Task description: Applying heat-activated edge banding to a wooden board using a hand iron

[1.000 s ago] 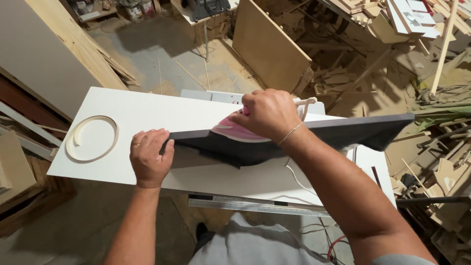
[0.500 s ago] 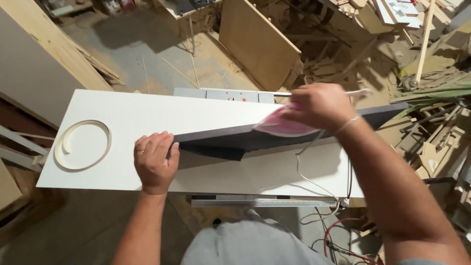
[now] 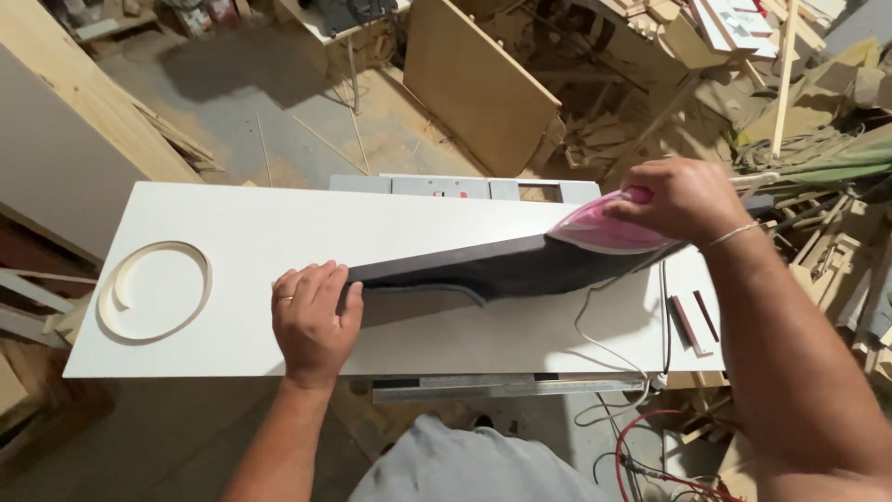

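- Head view: a dark panel [image 3: 483, 270] is stood on edge along the middle of a white board [image 3: 232, 223], running from the centre toward the right end.
- The panel's near end is gripped by the left hand [image 3: 311, 316], fingers curled over its top edge.
- A pink iron [image 3: 599, 228] is pressed on the panel's top edge near the board's right end, its handle wrapped fully by the right hand [image 3: 678, 200].
- A white cord [image 3: 604, 335] is seen trailing from the iron across the board's right front corner.
- A coil of edge tape [image 3: 153, 290] lies flat at the board's left end; nothing is held inside its ring.
- Two dark strips [image 3: 695, 321] lie at the right edge.
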